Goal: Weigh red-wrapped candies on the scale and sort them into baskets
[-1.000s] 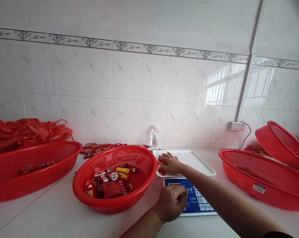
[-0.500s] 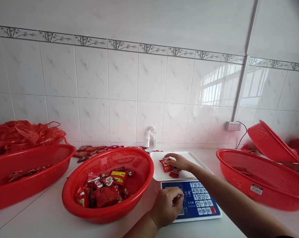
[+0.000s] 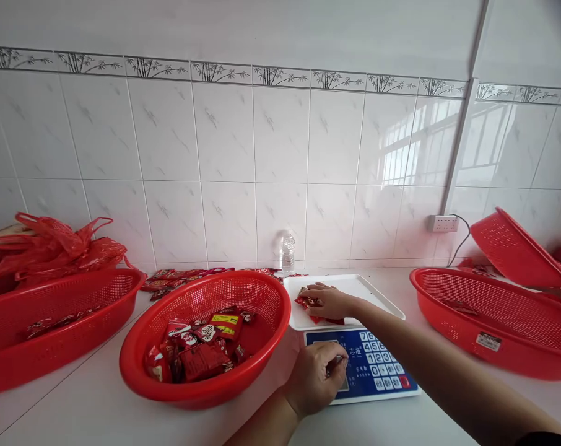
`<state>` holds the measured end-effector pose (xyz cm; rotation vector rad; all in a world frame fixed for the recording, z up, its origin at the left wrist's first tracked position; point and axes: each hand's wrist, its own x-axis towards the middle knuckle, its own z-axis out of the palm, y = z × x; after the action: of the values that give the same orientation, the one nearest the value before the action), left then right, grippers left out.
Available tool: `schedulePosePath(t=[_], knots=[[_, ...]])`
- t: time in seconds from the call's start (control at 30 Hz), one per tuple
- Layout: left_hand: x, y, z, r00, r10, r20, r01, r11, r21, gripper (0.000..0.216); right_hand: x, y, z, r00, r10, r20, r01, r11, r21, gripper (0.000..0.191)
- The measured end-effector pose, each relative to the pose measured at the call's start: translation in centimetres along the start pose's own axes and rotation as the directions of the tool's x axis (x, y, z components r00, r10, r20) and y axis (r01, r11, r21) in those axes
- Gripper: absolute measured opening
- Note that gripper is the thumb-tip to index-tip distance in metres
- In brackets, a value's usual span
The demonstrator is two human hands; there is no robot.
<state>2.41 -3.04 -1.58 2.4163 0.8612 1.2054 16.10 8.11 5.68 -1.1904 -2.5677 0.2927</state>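
Observation:
My right hand (image 3: 329,301) reaches over the white weighing tray (image 3: 371,291) of a scale, its fingers closed over small red snack packets (image 3: 308,300). The hand covers most of them. My left hand (image 3: 316,379) is curled into a loose fist at the left part of the scale's blue keypad panel (image 3: 361,384), hiding some of its display. Whether anything is inside that fist is hidden. Left of the scale stands a red oval plastic basket (image 3: 141,371), with red packets (image 3: 201,356) and a yellow-labelled one (image 3: 225,325) piled inside.
Another red basket (image 3: 99,322) with packets stands at the far left, by red plastic bags (image 3: 62,244). At right is a red basket (image 3: 452,334), with a tilted one (image 3: 517,248) behind. A clear bottle (image 3: 287,253) and loose packets (image 3: 169,282) lie along the tiled wall.
My right hand has lowered over the packets on the tray and now covers more of them. My left fist stays at the panel. The camera view has shifted slightly.

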Motion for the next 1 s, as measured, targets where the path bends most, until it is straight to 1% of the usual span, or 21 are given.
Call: schedulePosePath(t=[0.07, 0.13, 0.27, 0.37, 0.47, 0.57, 0.67, 0.77, 0.9, 1.0], knots=[[0.1, 0.1, -0.1, 1.000, 0.004, -0.001, -0.004, 1.000, -0.001, 0.014, -0.5, -0.1, -0.2, 0.999, 0.013, 0.044, -0.013, 1.000, -0.002, 0.055], [0.1, 0.1, -0.2, 1.000, 0.003, 0.001, -0.003, 1.000, -0.009, 0.014, -1.1, -0.1, -0.3, 0.997, 0.048, 0.063, -0.047, 0.999, -0.011, 0.061], [0.0, 0.1, -0.1, 1.000, 0.010, 0.021, -0.009, 1.000, -0.006, 0.013, -2.5, 0.9, 0.1, 0.989, 0.135, 0.055, -0.133, 0.990, -0.039, 0.067], [-0.1, 0.0, -0.1, 1.000, 0.016, 0.025, -0.016, 1.000, -0.004, 0.012, -3.2, 2.6, 0.4, 0.976, 0.216, 0.012, -0.214, 0.974, -0.078, 0.067], [-0.1, 0.1, -0.1, 1.000, 0.020, 0.024, -0.020, 1.000, -0.002, 0.012, -3.2, 4.5, 0.3, 0.956, 0.285, -0.062, -0.291, 0.950, -0.116, 0.063], [-0.1, 0.3, -0.2, 1.000, 0.016, 0.024, -0.016, 1.000, 0.009, 0.012, -2.9, 5.5, -0.3, 0.938, 0.319, -0.136, -0.336, 0.933, -0.127, 0.059], [-0.1, 0.2, -0.2, 1.000, 0.002, 0.029, -0.003, 1.000, 0.020, 0.012, -2.7, 5.4, -0.8, 0.934, 0.317, -0.163, -0.337, 0.935, -0.110, 0.055], [-0.2, 0.1, -0.2, 0.999, -0.008, 0.039, 0.007, 1.000, 0.013, 0.014, -3.1, 4.6, -1.2, 0.945, 0.299, -0.133, -0.311, 0.947, -0.076, 0.054], [-0.1, 0.0, -0.2, 0.999, -0.015, 0.050, 0.014, 1.000, 0.012, 0.014, -4.1, 3.5, -1.3, 0.949, 0.303, -0.080, -0.306, 0.952, -0.023, 0.059], [0.0, 0.0, -0.2, 0.999, -0.017, 0.048, 0.016, 1.000, 0.018, 0.014, -4.6, 3.0, -1.5, 0.942, 0.324, -0.091, -0.325, 0.946, 0.000, 0.063]])
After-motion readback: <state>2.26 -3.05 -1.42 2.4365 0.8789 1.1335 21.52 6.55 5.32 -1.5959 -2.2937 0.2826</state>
